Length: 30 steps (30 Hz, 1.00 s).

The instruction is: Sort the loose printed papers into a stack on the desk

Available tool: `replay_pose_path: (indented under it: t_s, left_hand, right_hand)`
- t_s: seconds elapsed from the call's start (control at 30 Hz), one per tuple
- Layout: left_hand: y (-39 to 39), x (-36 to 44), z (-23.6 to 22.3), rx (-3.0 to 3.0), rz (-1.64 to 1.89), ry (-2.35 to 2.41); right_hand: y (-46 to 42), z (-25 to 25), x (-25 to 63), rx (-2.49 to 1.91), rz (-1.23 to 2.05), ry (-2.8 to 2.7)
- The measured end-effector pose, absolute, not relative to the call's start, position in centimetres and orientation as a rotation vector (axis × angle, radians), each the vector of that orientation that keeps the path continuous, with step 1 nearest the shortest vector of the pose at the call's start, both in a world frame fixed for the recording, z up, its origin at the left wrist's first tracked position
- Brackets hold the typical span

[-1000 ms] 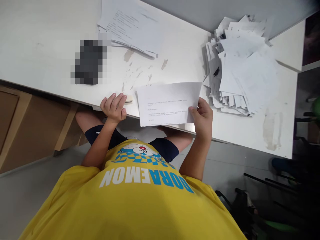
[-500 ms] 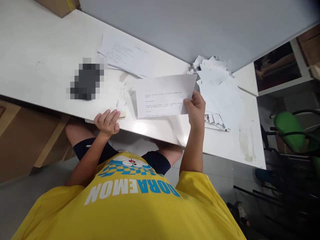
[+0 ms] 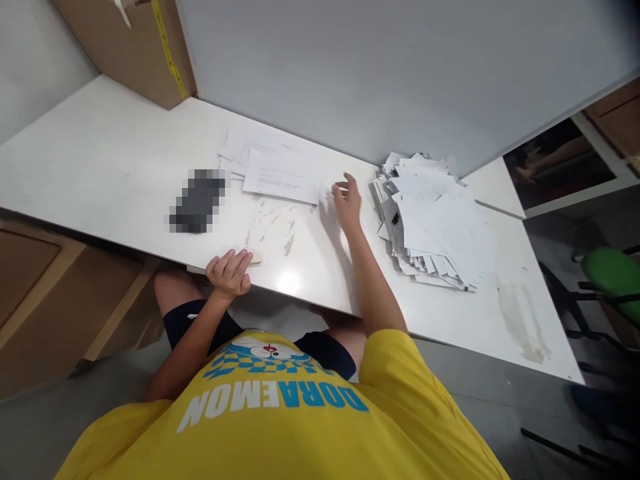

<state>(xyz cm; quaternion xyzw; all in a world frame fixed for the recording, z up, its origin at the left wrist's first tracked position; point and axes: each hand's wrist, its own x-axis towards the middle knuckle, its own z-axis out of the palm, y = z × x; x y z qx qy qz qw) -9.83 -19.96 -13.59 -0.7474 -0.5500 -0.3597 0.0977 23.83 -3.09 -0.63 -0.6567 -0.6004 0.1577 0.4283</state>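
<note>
My left hand point(image 3: 229, 273) rests at the table's front edge, fingers laid over a small cream-coloured object point(image 3: 257, 258). Most of that object is hidden beneath the hand, so its kind does not show. My right hand point(image 3: 347, 205) is over the table with bent fingers apart and no sheet in them; the fingertips are slightly blurred. Just left of it is a printed sheet of paper point(image 3: 285, 177), overlapping other printed papers point(image 3: 235, 143) behind it. To the right of this hand stands a large uneven pile of papers point(image 3: 435, 213).
A dark pixelated item point(image 3: 197, 201) lies on the white table point(image 3: 125, 167) to the left. A grey partition point(image 3: 350, 73) runs along the back, with a cardboard box point(image 3: 135, 47) at the back left. A green chair point(image 3: 613, 273) stands off to the right.
The printed sheet has moved left from my right hand to the papers at the back, and that hand has let go. My left hand stays on the cream-coloured object. The camera view has shifted.
</note>
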Motion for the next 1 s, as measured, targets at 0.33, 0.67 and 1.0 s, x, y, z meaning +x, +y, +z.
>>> replay_pose_path:
  t_s: [0.33, 0.67, 1.0]
  left_hand:
    - [-19.5, -9.8, -13.7, -2.050, -1.146, -1.414]
    - [-18.6, -9.2, -12.0, -1.971, -1.230, -1.322]
    - [-20.3, -9.5, -10.1, -2.167, -1.189, -1.576]
  right_hand:
    - [-16.9, 2.4, 40.5, -2.373, -0.054, -1.437]
    - [-20.5, 2.5, 39.3, -2.510, -0.250, -1.372]
    - [-25.7, -0.9, 28.6, -1.962, -0.082, -1.850]
